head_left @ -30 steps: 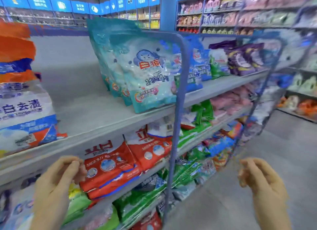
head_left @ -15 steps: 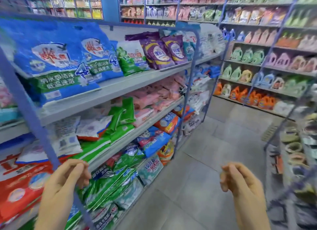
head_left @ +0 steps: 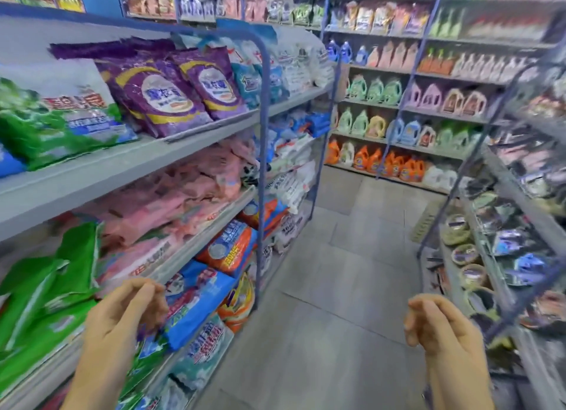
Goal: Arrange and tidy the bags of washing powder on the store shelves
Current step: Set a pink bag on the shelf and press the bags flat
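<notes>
Hovering low in the aisle, I see my left hand (head_left: 122, 324) and right hand (head_left: 441, 330) loosely curled, holding nothing (both a bit blurred). Bags (head_left: 159, 97) of washing powder lie on the shelves (head_left: 92, 177) at my left, none grasped.

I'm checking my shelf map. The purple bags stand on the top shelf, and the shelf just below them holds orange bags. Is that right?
Not quite. The shelf just below the purple bags holds pink bags, not orange ones, as the head view shows. The purple bags do stand on the top shelf.
</notes>
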Action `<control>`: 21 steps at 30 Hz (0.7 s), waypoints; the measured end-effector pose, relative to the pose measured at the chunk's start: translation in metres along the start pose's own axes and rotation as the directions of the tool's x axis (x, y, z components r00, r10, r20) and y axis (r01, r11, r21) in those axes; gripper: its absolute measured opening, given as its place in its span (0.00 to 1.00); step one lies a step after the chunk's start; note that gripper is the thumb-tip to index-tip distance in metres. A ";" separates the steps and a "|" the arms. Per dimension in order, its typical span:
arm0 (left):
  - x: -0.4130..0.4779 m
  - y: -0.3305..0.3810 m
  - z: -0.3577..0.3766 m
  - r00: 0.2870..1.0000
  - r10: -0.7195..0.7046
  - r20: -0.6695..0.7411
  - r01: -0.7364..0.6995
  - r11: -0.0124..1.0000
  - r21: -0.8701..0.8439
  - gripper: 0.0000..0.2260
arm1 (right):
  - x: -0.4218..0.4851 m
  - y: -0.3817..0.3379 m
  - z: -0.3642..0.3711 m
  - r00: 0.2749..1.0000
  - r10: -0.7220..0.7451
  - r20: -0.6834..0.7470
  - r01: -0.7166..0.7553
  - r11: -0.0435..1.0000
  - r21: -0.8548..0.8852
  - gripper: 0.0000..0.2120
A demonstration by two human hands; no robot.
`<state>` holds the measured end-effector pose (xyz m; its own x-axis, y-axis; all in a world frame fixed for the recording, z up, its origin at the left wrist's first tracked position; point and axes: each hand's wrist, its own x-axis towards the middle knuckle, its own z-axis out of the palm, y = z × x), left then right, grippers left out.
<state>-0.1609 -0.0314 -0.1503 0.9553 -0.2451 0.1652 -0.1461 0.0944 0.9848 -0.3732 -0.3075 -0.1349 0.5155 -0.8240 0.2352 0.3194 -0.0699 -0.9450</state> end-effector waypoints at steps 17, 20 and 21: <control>0.299 -0.058 0.246 0.999 0.050 0.021 -0.051 0.998 0.027 0.14 | 0.350 0.085 0.004 0.995 0.015 -0.095 -0.020 0.998 -0.053 0.13; 0.339 -0.074 0.300 0.999 0.051 -0.014 -0.050 0.999 0.021 0.20 | 0.424 0.108 -0.003 0.997 0.034 -0.064 -0.038 0.997 -0.067 0.15; 0.351 -0.078 0.317 0.998 0.051 -0.041 -0.051 0.999 0.009 0.21 | 0.451 0.113 -0.005 0.998 0.037 -0.041 -0.039 0.997 -0.070 0.21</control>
<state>0.1045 -0.4311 -0.1517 0.9562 -0.2007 0.2129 -0.1966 0.0979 0.9756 -0.1083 -0.6893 -0.1371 0.4941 -0.8482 0.1909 0.2427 -0.0763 -0.9671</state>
